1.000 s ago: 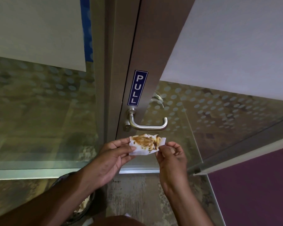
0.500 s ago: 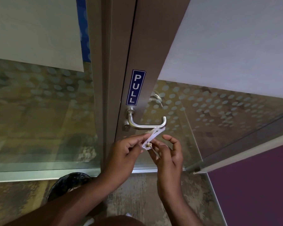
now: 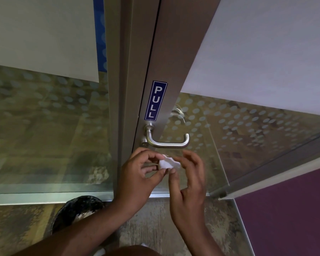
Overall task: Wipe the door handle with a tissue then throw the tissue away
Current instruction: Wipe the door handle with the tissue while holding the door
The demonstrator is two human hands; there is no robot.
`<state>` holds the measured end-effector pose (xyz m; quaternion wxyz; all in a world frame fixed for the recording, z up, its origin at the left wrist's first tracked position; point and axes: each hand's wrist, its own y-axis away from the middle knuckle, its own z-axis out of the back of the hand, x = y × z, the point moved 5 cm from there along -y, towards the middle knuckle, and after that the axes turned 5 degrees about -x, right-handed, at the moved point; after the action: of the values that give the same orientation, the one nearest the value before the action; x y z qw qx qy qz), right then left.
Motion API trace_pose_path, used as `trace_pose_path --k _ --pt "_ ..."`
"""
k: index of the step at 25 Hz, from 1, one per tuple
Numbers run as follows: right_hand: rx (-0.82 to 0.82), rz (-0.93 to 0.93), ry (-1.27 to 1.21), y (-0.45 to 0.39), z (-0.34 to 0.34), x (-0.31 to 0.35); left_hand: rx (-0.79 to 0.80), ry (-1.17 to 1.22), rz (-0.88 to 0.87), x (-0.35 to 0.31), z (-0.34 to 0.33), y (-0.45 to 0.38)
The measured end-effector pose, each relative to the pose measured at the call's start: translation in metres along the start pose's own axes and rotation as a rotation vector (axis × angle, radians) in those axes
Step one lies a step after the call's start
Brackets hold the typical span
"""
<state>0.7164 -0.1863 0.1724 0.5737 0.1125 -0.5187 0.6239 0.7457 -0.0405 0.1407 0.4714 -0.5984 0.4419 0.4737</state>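
Observation:
A brushed-metal lever door handle (image 3: 167,142) sticks out of the brown door frame below a blue PULL sign (image 3: 155,100). Just under it both my hands meet around a small crumpled white tissue (image 3: 167,162). My left hand (image 3: 140,174) pinches the tissue's left side with thumb and fingers. My right hand (image 3: 188,180) touches its right side with the fingertips, blurred by motion. The tissue's brown stain is folded out of sight. The handle looks clean and shiny.
A black-lined waste bin (image 3: 78,211) with white paper in it stands on the floor at lower left, partly behind my left forearm. Glass panels with frosted dots (image 3: 248,130) flank the door. A purple floor area (image 3: 292,209) lies to the right.
The tissue was held flat with its brown stain showing, then folded edge-on, and is now scrunched into a small white wad between both hands. The hands stay just below the handle.

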Motion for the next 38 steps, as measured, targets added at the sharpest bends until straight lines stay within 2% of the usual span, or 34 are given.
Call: trace_pose_path --k 2,4,6,8,10,12,13,15,17,19,22,23,25,28,31,35,38 --pt "0.125 0.073 0.032 -0.002 -0.005 -0.002 -0.004 0.078 0.041 0.003 -0.001 -0.001" --pt "0.209 -0.07 -0.109 -0.004 -0.01 -0.011 -0.016 0.113 0.116 0.009 -0.002 -0.002" --pt "0.164 -0.256 -0.228 -0.005 -0.01 -0.025 0.067 0.146 0.178 0.013 -0.005 -0.001" --pt "0.043 -0.359 -0.226 -0.013 -0.001 -0.04 0.217 0.118 0.175 0.003 -0.006 -0.004" --pt "-0.046 -0.294 -0.128 -0.035 0.013 -0.047 0.262 -0.154 -0.031 -0.02 0.004 -0.017" --pt "-0.059 -0.058 0.087 -0.067 0.022 -0.045 0.101 -0.548 -0.424 -0.059 0.022 -0.042" --pt "-0.028 0.067 0.202 -0.085 0.02 -0.043 0.011 -0.693 -0.613 -0.081 0.029 -0.055" --pt "0.114 0.205 0.41 -0.109 0.002 -0.045 -0.095 -0.904 -0.853 -0.119 0.039 -0.081" --pt "0.289 0.247 0.535 -0.117 -0.02 -0.049 -0.109 -1.009 -1.002 -0.145 0.042 -0.098" --pt "0.397 0.288 0.574 -0.117 -0.033 -0.055 -0.089 -1.11 -1.083 -0.158 0.04 -0.108" --pt "0.332 0.305 0.562 -0.119 -0.035 -0.062 -0.084 -1.208 -1.12 -0.164 0.04 -0.114" --pt "0.271 0.239 0.522 -0.12 -0.033 -0.065 -0.085 -1.219 -1.121 -0.165 0.041 -0.114" --pt "0.166 -0.041 0.339 -0.119 -0.029 -0.078 -0.093 -1.234 -1.116 -0.163 0.042 -0.115" --pt "0.028 -0.609 -0.24 -0.112 -0.029 -0.104 -0.091 -1.273 -1.128 -0.159 0.04 -0.114" --pt "-0.002 -0.994 -0.667 -0.1 -0.036 -0.115 -0.074 -1.29 -1.119 -0.157 0.04 -0.115" --pt "0.024 -1.238 -1.032 -0.081 -0.047 -0.107 -0.076 -1.28 -1.127 -0.157 0.041 -0.114" --pt "0.053 -1.326 -1.165 -0.056 -0.062 -0.092 -0.069 -1.281 -1.136 -0.157 0.04 -0.114"
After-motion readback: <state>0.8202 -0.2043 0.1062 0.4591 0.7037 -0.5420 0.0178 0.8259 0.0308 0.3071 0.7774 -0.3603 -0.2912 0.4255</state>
